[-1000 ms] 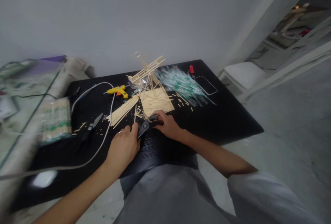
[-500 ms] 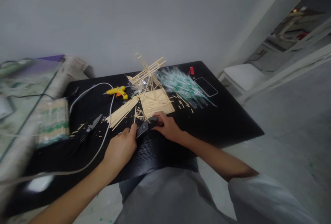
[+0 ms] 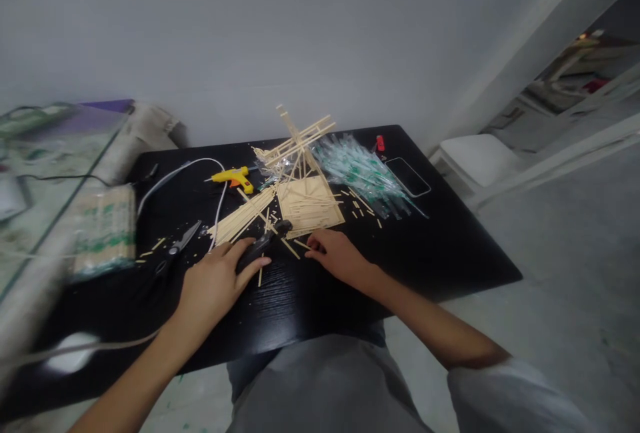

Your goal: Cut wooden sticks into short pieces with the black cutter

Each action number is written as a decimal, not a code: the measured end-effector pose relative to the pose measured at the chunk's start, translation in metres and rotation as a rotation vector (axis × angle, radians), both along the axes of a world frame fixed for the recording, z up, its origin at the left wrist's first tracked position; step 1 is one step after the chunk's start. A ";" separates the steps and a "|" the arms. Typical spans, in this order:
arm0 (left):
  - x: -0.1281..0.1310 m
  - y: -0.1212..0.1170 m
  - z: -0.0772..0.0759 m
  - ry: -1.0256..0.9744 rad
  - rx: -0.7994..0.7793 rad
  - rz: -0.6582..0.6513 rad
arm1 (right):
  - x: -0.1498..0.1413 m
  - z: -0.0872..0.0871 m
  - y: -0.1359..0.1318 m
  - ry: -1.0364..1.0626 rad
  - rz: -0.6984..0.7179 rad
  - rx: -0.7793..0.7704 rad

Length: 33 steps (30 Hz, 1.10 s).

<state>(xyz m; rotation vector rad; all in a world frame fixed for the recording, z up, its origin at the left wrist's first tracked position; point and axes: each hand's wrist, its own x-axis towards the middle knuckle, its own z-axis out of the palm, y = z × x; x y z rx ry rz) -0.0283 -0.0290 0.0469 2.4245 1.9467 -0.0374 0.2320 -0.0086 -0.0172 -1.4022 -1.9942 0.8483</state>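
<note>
A black hand cutter (image 3: 263,245) lies in my left hand (image 3: 213,279), fingers over one side and thumb along the other; its finer parts are blurred. My right hand (image 3: 340,256) is pinched close to the table, its fingertips at the end of a short thin wooden stick (image 3: 301,244). A longer stick (image 3: 290,248) lies slantwise between the hands. Just beyond them, a square wooden panel (image 3: 327,223) carries loose sticks. Behind it stands a stick-built frame with crossed blades (image 3: 303,143). A bundle of sticks (image 3: 240,221) lies left of the panel.
On the black table (image 3: 425,253) are a yellow glue gun (image 3: 233,177), scissors (image 3: 177,246), a white cable (image 3: 220,206) and clear-and-green plastic wrappers (image 3: 363,169). A phone-like dark rectangle (image 3: 409,177) and a red item (image 3: 380,143) lie right. Packaged sticks (image 3: 105,229) are left.
My hands have moved apart. The cutter, earlier between both hands, is now in my left hand alone; my right hand has let go of it and moved down to the short stick.
</note>
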 end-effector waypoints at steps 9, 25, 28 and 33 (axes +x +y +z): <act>0.006 -0.002 -0.008 -0.165 -0.138 -0.092 | -0.013 0.029 -0.018 0.450 0.088 -0.274; 0.013 0.009 -0.008 -0.291 -0.326 -0.048 | -0.020 0.027 -0.023 0.537 0.027 -0.341; 0.013 0.012 -0.008 -0.327 -0.305 -0.077 | -0.020 0.027 -0.021 0.540 0.018 -0.326; 0.011 0.017 -0.008 -0.400 -0.279 -0.129 | -0.016 0.032 -0.018 0.580 0.051 -0.374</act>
